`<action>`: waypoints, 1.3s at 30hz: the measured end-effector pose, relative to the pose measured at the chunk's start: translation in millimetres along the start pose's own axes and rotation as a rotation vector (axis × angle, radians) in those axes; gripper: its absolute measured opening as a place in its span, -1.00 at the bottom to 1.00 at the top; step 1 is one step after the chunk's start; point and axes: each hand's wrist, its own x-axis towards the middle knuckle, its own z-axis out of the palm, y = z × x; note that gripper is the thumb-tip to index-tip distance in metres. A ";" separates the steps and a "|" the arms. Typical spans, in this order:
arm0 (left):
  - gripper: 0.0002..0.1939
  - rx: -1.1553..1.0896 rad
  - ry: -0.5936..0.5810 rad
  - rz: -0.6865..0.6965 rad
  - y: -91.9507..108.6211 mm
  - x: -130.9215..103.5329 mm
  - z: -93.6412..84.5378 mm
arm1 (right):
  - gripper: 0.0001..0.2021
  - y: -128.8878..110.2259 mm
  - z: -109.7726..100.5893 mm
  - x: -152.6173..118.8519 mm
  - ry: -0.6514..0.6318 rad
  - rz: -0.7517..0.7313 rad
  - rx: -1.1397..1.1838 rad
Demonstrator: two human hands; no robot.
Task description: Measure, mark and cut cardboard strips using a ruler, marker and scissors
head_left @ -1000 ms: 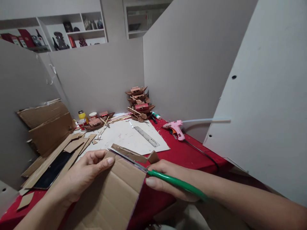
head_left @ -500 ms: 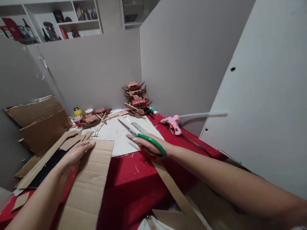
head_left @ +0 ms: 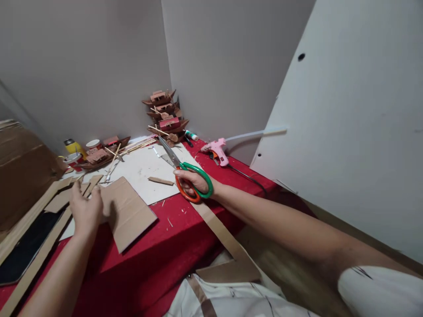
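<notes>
My right hand [head_left: 195,182] is closed around the handles of a pair of scissors [head_left: 202,180], one handle green and the other orange, with the blades pointing up and to the left, slightly apart. Beneath this hand runs a long cardboard strip [head_left: 216,226] that hangs past the table edge toward my lap; whether the fingers touch it cannot be seen. My left hand [head_left: 86,207] is open, thumb and fingers apart, just left of a flat rectangular cardboard piece [head_left: 130,215]. That piece lies partly on a white board [head_left: 135,171] and partly on the red cloth.
A pink glue gun [head_left: 216,151] with a cord sits at the right. Model boats [head_left: 170,123] are stacked in the back corner. Paper cups [head_left: 74,160] and sticks [head_left: 139,146] lie at the back left. Cardboard offcuts and a dark flat object [head_left: 29,246] are at left.
My left hand has let go of the cardboard piece, which now lies flat on the table, and moved left. The right hand still holds the scissors. The view has tilted down and right.
</notes>
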 end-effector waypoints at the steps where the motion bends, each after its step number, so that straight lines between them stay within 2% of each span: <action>1: -0.27 -0.006 -0.011 0.031 4.8 -16.5 6.7 | -0.55 0.5 -1.0 0.2 0.005 0.005 0.012; 3: -0.49 -0.026 -0.154 0.044 13.2 -61.5 22.0 | -0.55 0.1 -2.6 -0.1 0.008 0.010 0.031; 4: -0.56 -0.033 -0.280 0.023 15.9 -87.9 30.5 | -0.55 -0.5 -3.0 -0.5 0.006 0.011 0.038; 5: -0.57 -0.046 -0.437 -0.028 17.3 -114.8 39.6 | -0.56 -1.1 -3.2 -1.0 0.003 0.009 0.044; 6: -0.58 -0.109 -0.700 -0.165 17.2 -140.4 49.5 | -0.56 -1.5 -3.2 -1.4 -0.003 0.005 0.047; 7: -0.56 -0.186 -0.897 -0.303 15.7 -163.2 60.0 | -0.56 -1.5 -3.1 -1.6 -0.011 0.000 0.050; 8: -0.51 -0.202 -0.987 -0.351 13.0 -181.9 71.2 | -0.56 -1.0 -2.9 -1.6 -0.019 -0.006 0.051; 11: -0.40 -0.266 -1.130 -0.395 2.3 -211.1 104.9 | -0.55 2.5 -2.7 -0.8 -0.030 -0.021 0.048; 14: -0.37 -0.304 -1.182 -0.405 -4.0 -215.4 129.3 | -0.55 3.0 -4.1 -4.3 -0.020 -0.040 0.026; 16: -0.35 -0.321 -1.175 -0.387 -1.8 -216.6 135.5 | -0.56 -2.8 -6.4 -12.5 -0.003 -0.062 0.005; 19: -0.35 -0.366 -1.179 -0.358 12.4 -222.1 127.8 | -0.61 -23.8 -10.0 -34.5 0.061 -0.116 -0.001; 24: -0.45 -0.459 -1.244 -0.348 57.9 -229.8 91.6 | -0.62 -79.5 -12.3 -84.7 0.235 -0.278 0.062; 26: -0.54 -0.504 -1.286 -0.292 77.4 -227.3 75.7 | -0.61 -97.5 -14.4 -104.0 0.239 -0.332 0.056; 28: -0.64 -0.513 -1.242 -0.233 94.3 -219.4 58.9 | -0.61 -106.9 -18.5 -120.7 0.240 -0.377 -0.018; 31: -0.74 -0.456 -1.068 -0.142 115.3 -198.0 32.6 | -0.61 -105.3 -27.2 -139.3 0.263 -0.338 -0.166; 34: -0.76 -0.479 -0.673 0.113 134.4 -170.8 7.4 | -0.57 -97.0 -33.7 -150.6 0.235 -0.261 -0.238; 36: -0.75 -0.498 -0.419 0.234 145.9 -152.9 -8.2 | -0.51 -93.8 -34.9 -155.4 0.188 -0.240 -0.327; 38: -0.72 -0.463 -0.319 0.302 154.5 -136.5 -23.2 | -0.49 -93.8 -34.0 -158.4 0.130 -0.276 -0.519; 39: -0.71 -0.430 -0.313 0.315 157.4 -129.0 -30.5 | -0.49 -94.8 -32.8 -158.9 0.098 -0.298 -0.631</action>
